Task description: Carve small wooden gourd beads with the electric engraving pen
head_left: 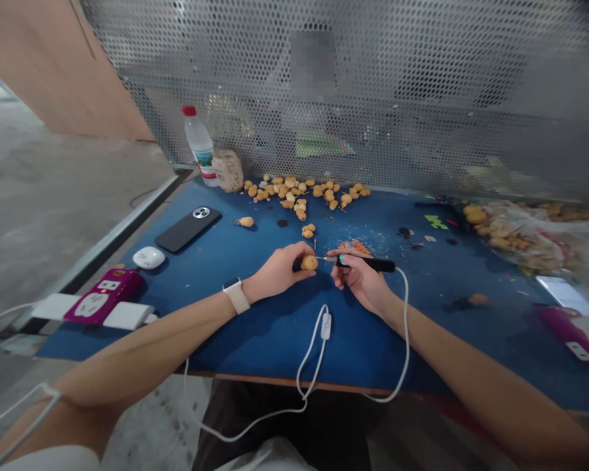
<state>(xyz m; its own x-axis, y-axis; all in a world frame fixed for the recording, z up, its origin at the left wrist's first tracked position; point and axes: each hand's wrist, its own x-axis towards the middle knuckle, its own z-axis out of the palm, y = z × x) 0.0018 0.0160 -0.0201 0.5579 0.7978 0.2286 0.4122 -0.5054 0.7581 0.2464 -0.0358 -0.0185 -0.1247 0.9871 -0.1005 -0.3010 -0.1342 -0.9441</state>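
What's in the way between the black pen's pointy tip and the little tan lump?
Nothing you can see is in the way. The thin metal tip of the black pen tool in the right hand points straight at the tan lump held in the left hand.

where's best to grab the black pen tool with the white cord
Grip the barrel of the black pen tool from the near side, as the right hand does. It's long, slim and lying nearly level, with the thin metal tip pointing left at the tan nut and the white cord leaving the right end.
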